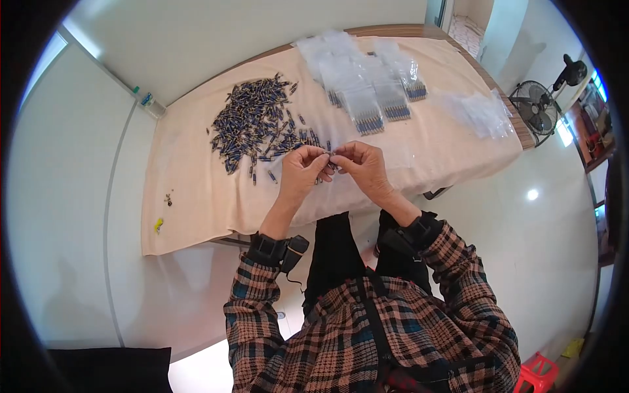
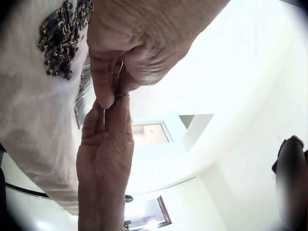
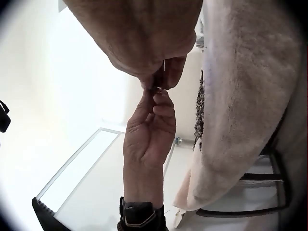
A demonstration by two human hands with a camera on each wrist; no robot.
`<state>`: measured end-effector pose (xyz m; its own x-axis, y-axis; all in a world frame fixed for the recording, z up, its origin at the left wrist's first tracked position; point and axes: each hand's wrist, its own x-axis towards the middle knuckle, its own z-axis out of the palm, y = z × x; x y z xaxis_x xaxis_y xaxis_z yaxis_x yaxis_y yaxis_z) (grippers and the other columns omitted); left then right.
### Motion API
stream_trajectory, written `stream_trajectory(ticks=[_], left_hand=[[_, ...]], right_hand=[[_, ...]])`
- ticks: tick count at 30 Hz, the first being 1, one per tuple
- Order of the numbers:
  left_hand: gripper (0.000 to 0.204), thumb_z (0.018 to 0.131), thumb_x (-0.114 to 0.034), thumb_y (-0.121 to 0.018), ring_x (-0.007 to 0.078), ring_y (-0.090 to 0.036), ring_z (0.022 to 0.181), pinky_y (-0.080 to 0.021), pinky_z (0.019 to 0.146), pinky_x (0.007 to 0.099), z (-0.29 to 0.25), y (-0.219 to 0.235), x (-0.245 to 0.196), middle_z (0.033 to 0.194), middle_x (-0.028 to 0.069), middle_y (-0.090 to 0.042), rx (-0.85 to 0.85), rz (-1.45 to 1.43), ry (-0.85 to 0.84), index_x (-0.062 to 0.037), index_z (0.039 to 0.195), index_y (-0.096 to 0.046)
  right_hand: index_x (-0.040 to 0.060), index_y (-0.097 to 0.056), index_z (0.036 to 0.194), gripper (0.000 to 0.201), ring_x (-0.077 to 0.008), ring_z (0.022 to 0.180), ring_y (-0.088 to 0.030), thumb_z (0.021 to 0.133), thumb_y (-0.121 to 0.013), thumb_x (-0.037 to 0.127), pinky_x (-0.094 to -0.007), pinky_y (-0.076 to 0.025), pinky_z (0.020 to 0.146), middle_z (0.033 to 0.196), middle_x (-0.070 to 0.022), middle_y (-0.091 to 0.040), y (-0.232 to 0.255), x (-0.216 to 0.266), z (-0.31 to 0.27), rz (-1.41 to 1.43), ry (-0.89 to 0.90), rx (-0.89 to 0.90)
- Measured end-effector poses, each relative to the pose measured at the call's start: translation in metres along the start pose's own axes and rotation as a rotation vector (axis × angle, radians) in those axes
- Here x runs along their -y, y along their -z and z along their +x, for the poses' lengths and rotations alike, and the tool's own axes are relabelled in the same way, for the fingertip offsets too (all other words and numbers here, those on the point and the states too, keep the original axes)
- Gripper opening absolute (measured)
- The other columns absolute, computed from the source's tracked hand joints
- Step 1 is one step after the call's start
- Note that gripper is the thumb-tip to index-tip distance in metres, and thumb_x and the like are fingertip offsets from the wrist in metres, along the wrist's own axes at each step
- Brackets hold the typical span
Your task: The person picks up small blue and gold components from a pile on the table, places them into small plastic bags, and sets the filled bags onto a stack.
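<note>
Both hands meet at the near edge of the cloth-covered table, fingertips together. The left hand (image 1: 303, 171) pinches a small dark piece between thumb and fingers. From the other side the right hand (image 1: 364, 169) pinches at the same spot; the piece is mostly hidden by fingertips. In the left wrist view the left hand (image 2: 139, 45) is above and the right hand (image 2: 107, 154) below, tips touching. Beside the left hand lies a large heap of small dark blue and brass-coloured parts (image 1: 252, 118), some loose around it. A few parts stand near the fingers.
Clear plastic bags with rows of parts (image 1: 369, 121) lie at the table's back; more flat bags (image 1: 475, 112) are at the right. A bottle (image 1: 151, 103) stands at the left edge, with a small yellow item (image 1: 159, 225) at the near left corner. A fan (image 1: 534, 101) stands beyond the table.
</note>
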<state>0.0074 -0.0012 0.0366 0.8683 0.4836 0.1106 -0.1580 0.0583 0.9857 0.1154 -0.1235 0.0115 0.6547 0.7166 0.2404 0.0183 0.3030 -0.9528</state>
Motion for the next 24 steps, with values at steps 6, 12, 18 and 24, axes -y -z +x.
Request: stream_trajectory(ticks=[6,12,18,24], left_hand=[[0.014,0.09,-0.007,-0.06,0.0142,-0.065,0.064,-0.058,0.058,0.0264,-0.008,0.002,-0.001,0.079,0.01,-0.066,-0.046,-0.043,0.029,0.0049,0.097,-0.061],[0.015,0.09,-0.007,-0.06,0.0154,-0.066,0.069,-0.058,0.06,0.0271,-0.015,0.002,0.005,0.081,0.0103,-0.066,-0.063,-0.027,0.08,0.0056,0.099,-0.061],[0.017,0.09,-0.006,-0.06,0.0156,-0.066,0.071,-0.059,0.067,0.028,-0.019,-0.01,0.009,0.085,0.01,-0.066,-0.107,-0.151,0.11,0.0048,0.103,-0.061],[0.021,0.09,-0.003,-0.059,0.0162,-0.066,0.076,-0.06,0.073,0.0284,-0.027,-0.014,0.01,0.091,0.0108,-0.065,-0.154,-0.295,0.134,0.0059,0.108,-0.059]], right_hand=[[-0.0005,-0.062,0.105,0.023,-0.0054,0.067,-0.059,0.084,-0.068,0.007,-0.0183,-0.047,0.055,0.08,-0.0026,-0.066,0.006,0.003,0.001,-0.088,-0.128,0.046],[-0.0041,-0.061,0.096,0.013,-0.012,0.077,-0.065,0.086,-0.065,0.002,-0.0247,-0.056,0.07,0.084,-0.0077,-0.067,0.007,0.002,-0.005,0.202,-0.086,-0.126],[-0.0048,-0.061,0.092,0.007,-0.0152,0.082,-0.067,0.088,-0.061,0.001,-0.0273,-0.057,0.076,0.088,-0.0111,-0.067,-0.002,-0.004,-0.016,0.288,-0.056,-0.171],[-0.0049,-0.062,0.096,0.009,-0.0138,0.082,-0.066,0.088,-0.062,0.001,-0.0264,-0.056,0.077,0.092,-0.0119,-0.068,-0.005,-0.014,-0.028,0.304,-0.04,-0.105]])
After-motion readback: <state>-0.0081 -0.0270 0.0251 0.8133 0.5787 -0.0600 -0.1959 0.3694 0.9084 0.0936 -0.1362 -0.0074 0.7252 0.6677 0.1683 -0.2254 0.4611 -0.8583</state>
